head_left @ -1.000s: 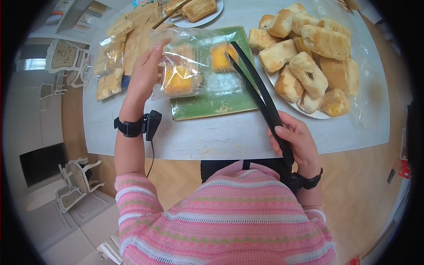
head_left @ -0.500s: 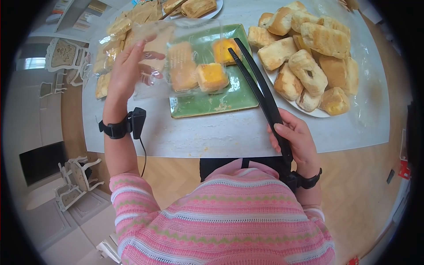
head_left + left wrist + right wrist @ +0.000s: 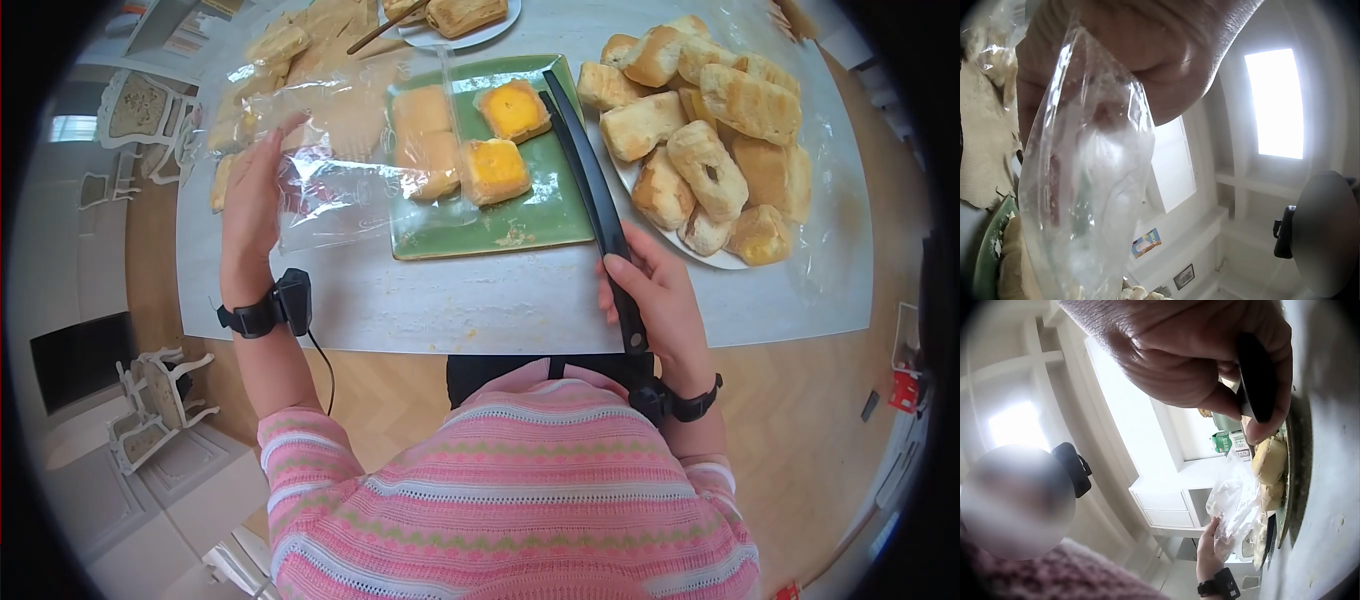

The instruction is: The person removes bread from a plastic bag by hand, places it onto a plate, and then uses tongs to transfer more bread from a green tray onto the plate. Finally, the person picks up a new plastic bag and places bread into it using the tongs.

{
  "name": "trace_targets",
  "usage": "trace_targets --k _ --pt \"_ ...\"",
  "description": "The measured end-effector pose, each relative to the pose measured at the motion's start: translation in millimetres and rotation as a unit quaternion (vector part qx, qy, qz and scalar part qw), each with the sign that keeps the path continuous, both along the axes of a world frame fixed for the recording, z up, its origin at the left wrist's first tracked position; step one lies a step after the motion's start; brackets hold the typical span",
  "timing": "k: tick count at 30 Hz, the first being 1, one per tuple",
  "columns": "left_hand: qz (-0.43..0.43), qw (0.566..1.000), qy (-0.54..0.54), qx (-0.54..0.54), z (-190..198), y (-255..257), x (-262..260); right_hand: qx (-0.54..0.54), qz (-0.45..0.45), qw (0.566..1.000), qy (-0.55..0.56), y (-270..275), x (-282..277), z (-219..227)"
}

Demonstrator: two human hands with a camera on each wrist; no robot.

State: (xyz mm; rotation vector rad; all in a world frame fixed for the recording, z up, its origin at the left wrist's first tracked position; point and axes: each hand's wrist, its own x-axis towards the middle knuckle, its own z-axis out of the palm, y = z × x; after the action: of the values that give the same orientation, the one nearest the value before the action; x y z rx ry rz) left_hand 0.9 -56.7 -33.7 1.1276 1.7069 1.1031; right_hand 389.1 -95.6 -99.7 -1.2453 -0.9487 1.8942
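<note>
"Two things in your grip, it seems. Which are they?"

"My left hand (image 3: pixel 250 205) grips a clear plastic bag (image 3: pixel 335 190) near one side, with my fingers partly hidden by shine and folds. My right hand (image 3: pixel 660 290) is closed round the handle end of the black tongs (image 3: pixel 605 200)."

"Are the tongs open?"

"Only a little. Their arms lie close together, with a narrow gap at the tips, over the right part of the green plate (image 3: pixel 500 240). They hold nothing."

"And what's on that plate?"

"On its right half, two pastries with yellow centres: the upper one (image 3: pixel 513 108) is just beside the tips, the lower one (image 3: pixel 497 170) nearer to me. To their left, paler pastries (image 3: pixel 430 165) show through the bag. I can't tell whether they lie inside it or beneath it."

"What else is around?"

"To the right, a white plate (image 3: pixel 735 262) carries a heap of bread (image 3: pixel 720 130). At the far side, a smaller plate (image 3: pixel 490 34) holds browned bread pieces (image 3: pixel 465 14), with a brown stick (image 3: pixel 385 28) at its left side. It's all on a pale table (image 3: pixel 450 320)."
</note>
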Motion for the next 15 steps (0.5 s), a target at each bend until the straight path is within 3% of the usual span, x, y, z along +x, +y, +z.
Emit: trace_targets --k 5,8,11,14,15 --pt "0.021 0.997 -0.080 0.010 -22 -2 -4 0.020 0.035 0.999 -0.015 17 -19 -1" --pt "-0.016 0.999 -0.045 0.010 -30 -6 -18 0.026 0.060 0.997 -0.034 25 -26 -1" --pt "0.019 0.996 -0.080 0.018 -29 -12 -13 0.045 0.052 0.996 -0.060 28 -30 4" --pt "0.029 0.993 -0.109 0.019 -25 -19 -19 0.114 0.034 0.984 -0.129 29 -31 7" --pt "0.030 0.993 -0.111 0.020 -25 -21 -21 0.152 0.029 0.968 -0.199 29 -33 8"
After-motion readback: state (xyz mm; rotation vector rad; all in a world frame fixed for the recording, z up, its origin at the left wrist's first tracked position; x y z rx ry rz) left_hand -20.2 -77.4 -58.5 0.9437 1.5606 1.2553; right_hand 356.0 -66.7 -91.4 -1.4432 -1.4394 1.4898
